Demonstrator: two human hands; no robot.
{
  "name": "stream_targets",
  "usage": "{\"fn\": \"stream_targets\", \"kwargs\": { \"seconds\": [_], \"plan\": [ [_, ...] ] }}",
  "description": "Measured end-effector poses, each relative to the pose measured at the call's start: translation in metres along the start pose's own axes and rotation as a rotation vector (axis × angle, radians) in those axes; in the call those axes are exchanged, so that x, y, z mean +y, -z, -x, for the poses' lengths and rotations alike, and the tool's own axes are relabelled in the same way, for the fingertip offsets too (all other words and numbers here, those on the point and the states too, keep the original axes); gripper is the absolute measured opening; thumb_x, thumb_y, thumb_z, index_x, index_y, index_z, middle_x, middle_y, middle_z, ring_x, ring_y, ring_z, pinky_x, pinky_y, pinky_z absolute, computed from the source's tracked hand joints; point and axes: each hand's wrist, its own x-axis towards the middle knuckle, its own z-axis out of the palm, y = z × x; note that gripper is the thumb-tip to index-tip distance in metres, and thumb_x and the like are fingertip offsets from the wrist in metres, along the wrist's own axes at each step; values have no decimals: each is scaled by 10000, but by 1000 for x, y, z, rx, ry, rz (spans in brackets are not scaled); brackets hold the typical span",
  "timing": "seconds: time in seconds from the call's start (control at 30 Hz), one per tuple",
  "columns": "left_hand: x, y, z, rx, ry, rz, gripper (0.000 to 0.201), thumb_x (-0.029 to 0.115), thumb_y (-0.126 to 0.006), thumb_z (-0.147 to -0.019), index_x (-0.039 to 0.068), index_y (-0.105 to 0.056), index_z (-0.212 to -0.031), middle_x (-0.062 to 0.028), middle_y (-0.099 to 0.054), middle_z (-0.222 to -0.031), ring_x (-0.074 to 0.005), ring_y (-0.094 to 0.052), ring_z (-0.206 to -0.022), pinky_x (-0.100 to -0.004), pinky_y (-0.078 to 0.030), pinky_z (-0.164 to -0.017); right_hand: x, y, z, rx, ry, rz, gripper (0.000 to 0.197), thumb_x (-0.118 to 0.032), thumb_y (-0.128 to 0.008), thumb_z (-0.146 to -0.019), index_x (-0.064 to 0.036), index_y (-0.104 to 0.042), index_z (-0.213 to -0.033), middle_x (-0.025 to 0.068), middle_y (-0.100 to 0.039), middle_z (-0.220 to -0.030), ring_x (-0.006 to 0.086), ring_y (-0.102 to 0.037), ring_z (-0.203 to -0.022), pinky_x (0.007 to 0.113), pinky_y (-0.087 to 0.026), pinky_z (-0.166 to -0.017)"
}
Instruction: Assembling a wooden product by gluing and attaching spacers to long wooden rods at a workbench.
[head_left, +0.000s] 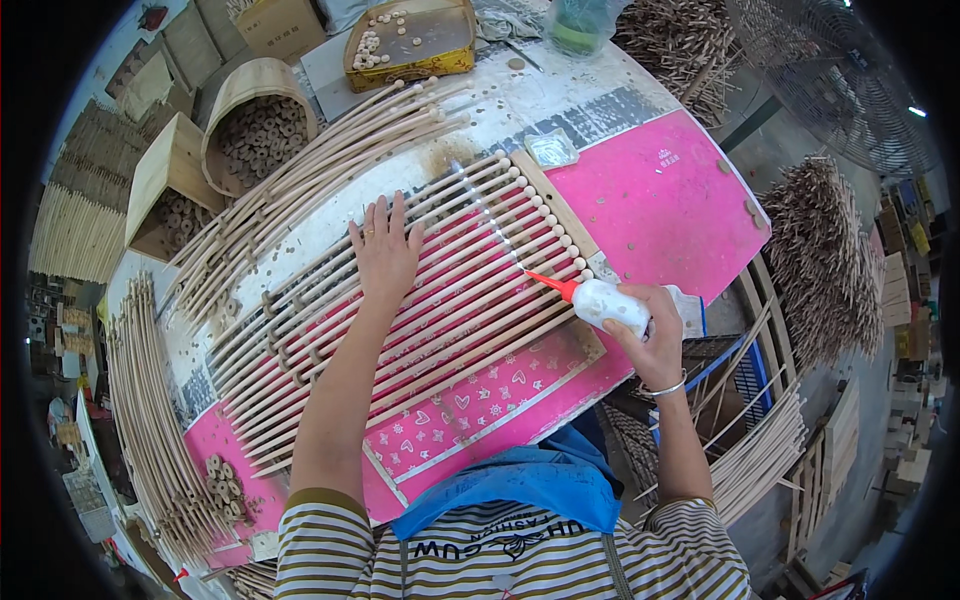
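Note:
A row of slim wooden rods (440,310) lies side by side on the table, round balls (555,230) capping their right ends against a wooden strip (556,207). My left hand (387,250) rests flat across the rods, fingers spread. In my right hand (650,335) is a white glue bottle (608,304), tilted so its red nozzle points left. The nozzle tip is at the rods, at the near end of a line of white glue dots (492,222) that crosses the upper rods. Several wooden rings (270,305) sit on the rods toward their left ends.
More rods with balls (330,150) lie behind the row, and another bundle (160,430) lies at left. Wooden rings fill a round tub (212,150) and a box (140,215). A yellow tray (409,76) holds loose balls. Pink sheeting (650,210) covers the right side; a fan (825,75) stands beyond.

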Motion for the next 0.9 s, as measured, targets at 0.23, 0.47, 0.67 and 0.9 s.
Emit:
{"fn": "stream_targets", "kwargs": {
  "seconds": [0.23, 0.47, 0.67, 0.9],
  "plan": [
    [0, 0, 1, 18, -8, 2, 644, 497, -427, -1102, 160, -368, -1647, -179, -421, -1645, -350, -345, -1555, -611, -154, -1289, 1, 4, 6, -11, -5, 4, 447, -138, -887, -768, -42, -702, -1163, 132, -707, -1078, 307, -650, -960, 395, -510, -853],
    [-2, -1, -1, 15, -12, -9, 645, 501, -423, -1103, 162, -366, -1649, -176, -417, -1647, -349, -350, -1551, -610, -160, -1289, 0, 12, 13, -14, -14, 7, 462, -136, -885, -768, -39, -692, -1176, 140, -698, -1092, 310, -652, -973, 391, -512, -859],
    [0, 0, 0, 11, -17, -21, 640, 498, -420, -1107, 164, -364, -1650, -174, -413, -1650, -347, -352, -1551, -609, -159, -1290, 1, 12, 20, -18, -19, 11, 451, -139, -882, -774, -31, -689, -1167, 145, -699, -1096, 314, -662, -993, 391, -516, -875],
    [-2, -2, 0, 13, -13, -23, 638, 489, -428, -1105, 160, -367, -1649, -171, -415, -1650, -346, -341, -1556, -610, -156, -1291, -2, 14, 24, -38, -42, -25, 446, -152, -883, -778, -29, -692, -1162, 147, -697, -1079, 318, -666, -987, 397, -516, -866]
  ]
}}
